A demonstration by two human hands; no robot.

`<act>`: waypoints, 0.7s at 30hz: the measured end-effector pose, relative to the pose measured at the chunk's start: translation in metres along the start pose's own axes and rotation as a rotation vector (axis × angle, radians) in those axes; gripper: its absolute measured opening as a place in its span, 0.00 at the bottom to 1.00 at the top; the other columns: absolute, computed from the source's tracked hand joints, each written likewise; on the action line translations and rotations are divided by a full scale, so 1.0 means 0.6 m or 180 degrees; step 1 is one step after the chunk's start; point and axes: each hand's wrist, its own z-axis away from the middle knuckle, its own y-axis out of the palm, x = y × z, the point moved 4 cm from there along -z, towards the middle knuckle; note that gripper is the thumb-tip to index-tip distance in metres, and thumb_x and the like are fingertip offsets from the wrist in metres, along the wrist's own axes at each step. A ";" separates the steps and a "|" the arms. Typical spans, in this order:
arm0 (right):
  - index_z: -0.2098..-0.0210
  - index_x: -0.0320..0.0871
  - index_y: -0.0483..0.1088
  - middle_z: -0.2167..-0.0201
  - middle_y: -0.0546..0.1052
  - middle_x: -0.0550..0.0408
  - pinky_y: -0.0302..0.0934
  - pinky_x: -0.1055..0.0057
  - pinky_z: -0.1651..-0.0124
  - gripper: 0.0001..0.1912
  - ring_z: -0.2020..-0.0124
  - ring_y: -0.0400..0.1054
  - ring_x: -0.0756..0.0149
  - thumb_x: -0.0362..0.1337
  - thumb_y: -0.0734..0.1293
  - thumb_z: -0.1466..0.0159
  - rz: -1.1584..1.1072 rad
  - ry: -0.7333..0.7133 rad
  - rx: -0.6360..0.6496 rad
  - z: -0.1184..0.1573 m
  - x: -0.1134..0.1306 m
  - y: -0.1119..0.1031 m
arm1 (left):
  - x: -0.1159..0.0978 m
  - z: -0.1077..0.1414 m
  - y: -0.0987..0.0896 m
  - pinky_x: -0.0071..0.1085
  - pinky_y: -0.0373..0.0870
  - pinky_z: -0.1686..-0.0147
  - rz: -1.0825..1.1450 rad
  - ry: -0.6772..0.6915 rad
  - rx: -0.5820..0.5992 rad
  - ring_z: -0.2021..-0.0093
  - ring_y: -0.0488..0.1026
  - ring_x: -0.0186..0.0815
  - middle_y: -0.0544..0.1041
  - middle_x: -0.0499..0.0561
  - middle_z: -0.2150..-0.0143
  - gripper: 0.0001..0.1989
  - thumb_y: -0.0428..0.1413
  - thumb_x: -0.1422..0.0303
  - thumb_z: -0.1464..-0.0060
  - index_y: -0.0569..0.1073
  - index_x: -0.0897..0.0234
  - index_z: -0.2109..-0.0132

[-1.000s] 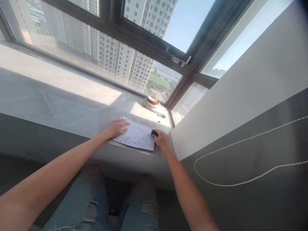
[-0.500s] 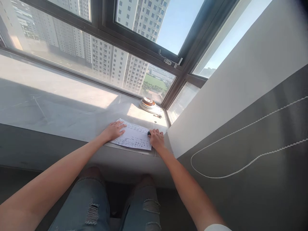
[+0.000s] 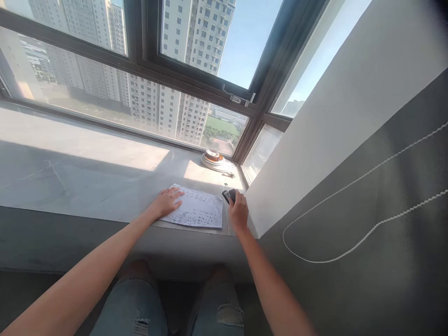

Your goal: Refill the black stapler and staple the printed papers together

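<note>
Matt paper (image 3: 201,207), smooth sill (image 3: 87,172), frayed denim jeans (image 3: 128,305), black object (image 3: 233,193) perhaps plastic

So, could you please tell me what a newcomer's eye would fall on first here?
Probably the white written-on sheet on the sill, the left hand spread over its left edge. Right of it, the right hand holds a small black object. Beyond the window, pale towers stand tall.

High-rise room, window ledge (image 3: 87,179), tower blocks (image 3: 206,42) outside
</note>
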 end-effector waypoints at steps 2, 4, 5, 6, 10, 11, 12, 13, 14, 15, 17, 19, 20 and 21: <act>0.33 0.44 0.62 0.44 0.74 0.42 0.65 0.62 0.51 0.22 0.46 0.69 0.51 0.36 0.60 0.26 -0.0374 -0.0230 0.0388 0.004 0.059 0.021 | 0.008 -0.004 0.002 0.53 0.54 0.28 0.0136 0.0025 -0.0040 0.25 0.57 0.54 0.64 0.56 0.26 0.29 0.50 0.54 0.35 0.72 0.56 0.32; 0.36 0.47 0.65 0.46 0.76 0.46 0.65 0.64 0.54 0.21 0.49 0.71 0.54 0.36 0.64 0.27 -0.0646 -0.0372 0.0809 0.008 0.116 0.048 | 0.017 -0.007 -0.001 0.51 0.56 0.29 0.0337 0.0030 -0.0132 0.27 0.60 0.53 0.67 0.57 0.27 0.29 0.51 0.54 0.37 0.74 0.58 0.34; 0.38 0.48 0.67 0.47 0.76 0.47 0.65 0.65 0.53 0.20 0.48 0.71 0.54 0.35 0.65 0.29 -0.0707 -0.0402 0.0946 0.009 0.138 0.060 | 0.021 -0.008 -0.005 0.51 0.57 0.29 0.0488 0.0024 -0.0188 0.28 0.62 0.52 0.69 0.57 0.29 0.28 0.51 0.53 0.38 0.75 0.59 0.36; 0.40 0.48 0.69 0.48 0.77 0.48 0.64 0.65 0.52 0.19 0.47 0.71 0.54 0.35 0.67 0.30 -0.0747 -0.0422 0.1030 0.008 0.153 0.069 | 0.024 -0.007 -0.010 0.50 0.58 0.29 0.0680 0.0036 -0.0232 0.29 0.64 0.51 0.70 0.58 0.30 0.28 0.50 0.53 0.38 0.77 0.61 0.37; 0.41 0.51 0.71 0.48 0.77 0.51 0.63 0.66 0.50 0.20 0.46 0.71 0.56 0.34 0.69 0.33 -0.0881 -0.0346 0.1092 0.002 0.140 0.086 | 0.041 0.001 -0.036 0.48 0.60 0.30 0.1552 -0.0073 -0.0409 0.32 0.68 0.50 0.75 0.57 0.34 0.26 0.48 0.51 0.39 0.80 0.62 0.47; 0.42 0.51 0.72 0.48 0.78 0.51 0.63 0.66 0.50 0.21 0.47 0.71 0.56 0.34 0.69 0.34 -0.0900 -0.0356 0.1101 0.001 0.124 0.086 | 0.046 0.002 -0.041 0.48 0.61 0.31 0.1741 -0.0149 -0.0472 0.32 0.69 0.50 0.75 0.57 0.35 0.25 0.48 0.51 0.39 0.81 0.61 0.49; 0.42 0.52 0.72 0.48 0.78 0.52 0.63 0.66 0.48 0.21 0.46 0.71 0.56 0.33 0.70 0.34 -0.0905 -0.0354 0.1074 -0.001 0.105 0.084 | 0.050 0.001 -0.044 0.48 0.63 0.32 0.1903 -0.0235 -0.0548 0.33 0.70 0.50 0.76 0.57 0.36 0.25 0.48 0.51 0.40 0.81 0.61 0.51; 0.41 0.52 0.72 0.47 0.78 0.51 0.63 0.65 0.47 0.23 0.45 0.71 0.55 0.33 0.70 0.34 -0.0903 -0.0328 0.1030 -0.004 0.086 0.081 | 0.054 0.000 -0.045 0.47 0.64 0.33 0.2022 -0.0324 -0.0627 0.34 0.71 0.50 0.77 0.57 0.37 0.25 0.48 0.51 0.41 0.81 0.61 0.52; 0.40 0.52 0.72 0.46 0.77 0.51 0.63 0.64 0.46 0.24 0.44 0.71 0.54 0.33 0.70 0.35 -0.0894 -0.0274 0.0981 -0.007 0.066 0.078 | 0.057 -0.003 -0.045 0.46 0.66 0.34 0.2089 -0.0412 -0.0713 0.35 0.72 0.50 0.78 0.57 0.38 0.24 0.48 0.51 0.42 0.81 0.61 0.53; 0.39 0.51 0.72 0.45 0.77 0.50 0.63 0.63 0.45 0.24 0.44 0.71 0.53 0.34 0.70 0.35 -0.0905 -0.0242 0.0952 -0.011 0.048 0.074 | 0.060 -0.005 -0.044 0.46 0.67 0.35 0.2095 -0.0487 -0.0784 0.36 0.73 0.50 0.79 0.58 0.39 0.24 0.48 0.51 0.44 0.81 0.61 0.54; 0.40 0.50 0.73 0.46 0.77 0.49 0.64 0.62 0.44 0.23 0.45 0.71 0.53 0.37 0.71 0.34 -0.1021 -0.0264 0.0956 -0.022 0.018 0.068 | 0.067 -0.005 -0.042 0.45 0.70 0.37 0.1893 -0.0583 -0.0857 0.37 0.74 0.49 0.80 0.58 0.42 0.23 0.48 0.53 0.46 0.80 0.61 0.55; 0.42 0.49 0.75 0.48 0.78 0.49 0.65 0.62 0.44 0.18 0.47 0.72 0.55 0.41 0.67 0.30 -0.1286 -0.0258 0.0894 -0.040 -0.010 0.064 | 0.085 0.008 -0.043 0.47 0.68 0.36 0.1385 -0.0527 -0.0780 0.37 0.74 0.50 0.80 0.59 0.42 0.23 0.47 0.56 0.46 0.80 0.61 0.53; 0.43 0.48 0.75 0.50 0.79 0.49 0.66 0.62 0.44 0.18 0.49 0.73 0.56 0.42 0.62 0.27 -0.1416 -0.0175 0.0792 -0.051 -0.027 0.062 | 0.101 0.022 -0.047 0.49 0.66 0.34 0.1038 -0.0487 -0.0701 0.36 0.73 0.51 0.79 0.60 0.41 0.23 0.47 0.57 0.46 0.80 0.60 0.52; 0.43 0.46 0.76 0.50 0.79 0.48 0.66 0.62 0.44 0.20 0.49 0.73 0.57 0.42 0.56 0.25 -0.1499 -0.0014 0.0627 -0.063 -0.047 0.061 | 0.123 0.041 -0.053 0.53 0.61 0.32 0.0668 -0.0433 -0.0625 0.34 0.70 0.52 0.77 0.60 0.38 0.24 0.47 0.57 0.45 0.80 0.60 0.49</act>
